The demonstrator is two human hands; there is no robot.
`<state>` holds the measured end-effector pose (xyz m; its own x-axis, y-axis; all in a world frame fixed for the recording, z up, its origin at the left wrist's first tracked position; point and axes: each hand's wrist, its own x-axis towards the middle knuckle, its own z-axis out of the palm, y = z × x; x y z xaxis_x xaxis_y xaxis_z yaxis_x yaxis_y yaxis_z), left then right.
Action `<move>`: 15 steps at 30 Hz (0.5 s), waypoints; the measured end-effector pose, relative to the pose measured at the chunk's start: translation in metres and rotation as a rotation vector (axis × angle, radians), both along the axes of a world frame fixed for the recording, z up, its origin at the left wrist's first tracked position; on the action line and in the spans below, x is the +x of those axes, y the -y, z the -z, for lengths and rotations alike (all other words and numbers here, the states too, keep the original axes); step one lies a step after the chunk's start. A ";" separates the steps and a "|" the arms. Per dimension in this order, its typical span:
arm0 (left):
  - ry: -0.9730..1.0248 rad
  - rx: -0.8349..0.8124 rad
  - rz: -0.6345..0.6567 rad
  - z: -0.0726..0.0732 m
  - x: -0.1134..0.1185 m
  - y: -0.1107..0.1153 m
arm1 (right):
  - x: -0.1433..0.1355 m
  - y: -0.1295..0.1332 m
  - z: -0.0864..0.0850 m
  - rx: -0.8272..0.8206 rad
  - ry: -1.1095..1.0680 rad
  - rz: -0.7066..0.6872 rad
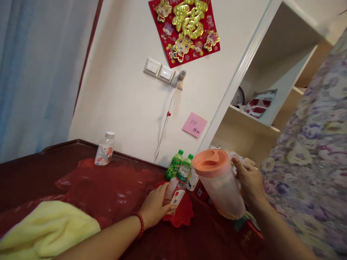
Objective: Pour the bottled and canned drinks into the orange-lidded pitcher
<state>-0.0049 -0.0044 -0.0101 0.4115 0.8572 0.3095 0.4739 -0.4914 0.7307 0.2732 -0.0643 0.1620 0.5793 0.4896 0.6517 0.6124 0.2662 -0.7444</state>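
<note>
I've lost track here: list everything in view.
Clear bottle: one, clear, centre
Pitcher: one, orange lid, right of clear bottle
Dish: one, red, behind clear bottle
Green bottles: two, green, by wall
Container: one, white, beside green bottles
Jar: one, white cap, left
Cloth: one, yellow, lower left
Table: one, dark red, below
Decoration: one, red and gold, wall
Switch panels: two, white, wall
Plug: one, white, wall
Note: one, pink, wall
Shelving: one, pale, right
Dial: one, pale, shelving
Bag: one, red and white, shelving
Curtain: one, blue, left
Floral fabric: one, purplish, right
Packages: count unclear, red, near pitcher
Left hand: one, bare, on clear bottle
Right hand: one, bare, on pitcher
</note>
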 end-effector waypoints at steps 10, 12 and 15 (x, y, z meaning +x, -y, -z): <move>-0.021 -0.020 0.010 -0.002 -0.001 0.002 | 0.006 -0.017 -0.025 -0.073 0.255 0.083; -0.012 -0.019 0.009 -0.001 -0.001 0.001 | 0.006 -0.017 -0.029 -0.073 0.283 0.100; -0.019 -0.018 0.002 0.000 -0.001 0.001 | 0.003 -0.016 -0.034 -0.078 0.306 0.121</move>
<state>-0.0063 -0.0055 -0.0097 0.4188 0.8617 0.2866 0.4866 -0.4794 0.7303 0.2763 -0.0482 0.1961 0.4191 0.4846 0.7678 0.8344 0.1278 -0.5361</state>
